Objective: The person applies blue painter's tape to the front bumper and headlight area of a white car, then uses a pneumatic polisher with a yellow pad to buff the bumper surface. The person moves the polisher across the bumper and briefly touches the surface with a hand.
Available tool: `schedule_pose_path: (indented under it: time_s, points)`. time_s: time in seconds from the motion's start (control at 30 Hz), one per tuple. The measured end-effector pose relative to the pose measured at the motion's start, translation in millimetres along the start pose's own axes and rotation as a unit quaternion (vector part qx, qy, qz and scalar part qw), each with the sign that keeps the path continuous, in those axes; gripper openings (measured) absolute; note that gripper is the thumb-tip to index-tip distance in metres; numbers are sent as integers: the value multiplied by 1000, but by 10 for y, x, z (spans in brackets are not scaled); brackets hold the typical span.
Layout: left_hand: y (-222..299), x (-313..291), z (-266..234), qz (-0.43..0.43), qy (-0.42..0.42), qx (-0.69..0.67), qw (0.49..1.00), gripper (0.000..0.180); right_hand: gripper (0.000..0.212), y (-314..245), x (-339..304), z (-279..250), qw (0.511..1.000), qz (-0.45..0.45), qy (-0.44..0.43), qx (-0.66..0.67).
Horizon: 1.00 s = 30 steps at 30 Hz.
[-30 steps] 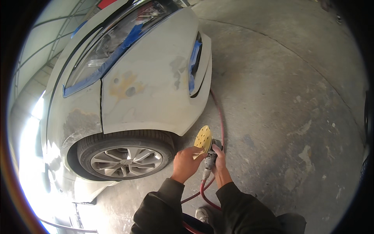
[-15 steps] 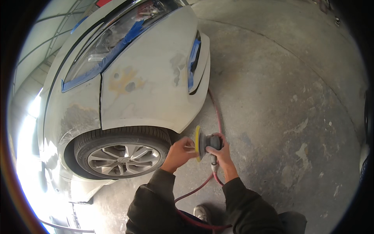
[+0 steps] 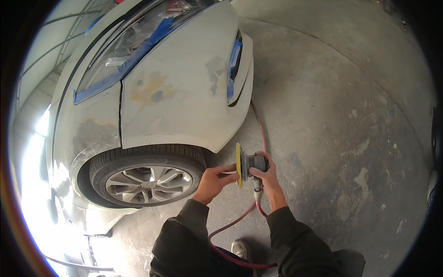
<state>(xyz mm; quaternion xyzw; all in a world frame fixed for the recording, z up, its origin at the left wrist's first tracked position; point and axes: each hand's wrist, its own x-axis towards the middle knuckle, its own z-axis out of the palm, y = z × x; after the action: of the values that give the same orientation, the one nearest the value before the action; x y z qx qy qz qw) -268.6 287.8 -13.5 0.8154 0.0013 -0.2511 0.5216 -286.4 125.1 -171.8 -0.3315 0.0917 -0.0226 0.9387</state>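
Note:
My right hand (image 3: 267,173) is wrapped round the grey body of an air sander (image 3: 256,162), held upright on edge in front of me. Its round yellow sanding disc (image 3: 238,157) faces left. At the disc's face, the fingers and thumb of my left hand (image 3: 216,182) are bent together in a pinch against its lower part. The exact spot where the fingertips grip is partly hidden. From the sander's handle a red air hose (image 3: 229,225) hangs down and loops near my legs.
A pale car (image 3: 184,101) with sanded, patchy panels stands at the left. Blue masking tape (image 3: 154,44) edges its headlight and a lower opening. Its front wheel (image 3: 148,184) is close to my left hand. Under me is stained concrete floor (image 3: 323,152), with my shoe (image 3: 240,249) on it.
Both hands and the sander have shifted slightly to the right in the view. My left fingers, blurred by the disc before, now press against its face.

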Motion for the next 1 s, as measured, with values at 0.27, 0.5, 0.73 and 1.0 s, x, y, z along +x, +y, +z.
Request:
schedule_pose_path:
  time_s: [0.27,0.5,0.73,1.0]
  points:
    - [-60,-32,37,-21,62,-87,994,32,59,124,-44,124,997,27,45,56]
    - [-431,59,76,32,229,99,968,15,58,375,-146,210,995,53,73,34]
    - [-722,-81,-613,-17,334,334,881,21,60,777,-412,666,989,66,40,-126]
    - [-1128,-702,-1187,-178,314,-69,930,17,66,1143,-804,1104,980,140,-3,-143]
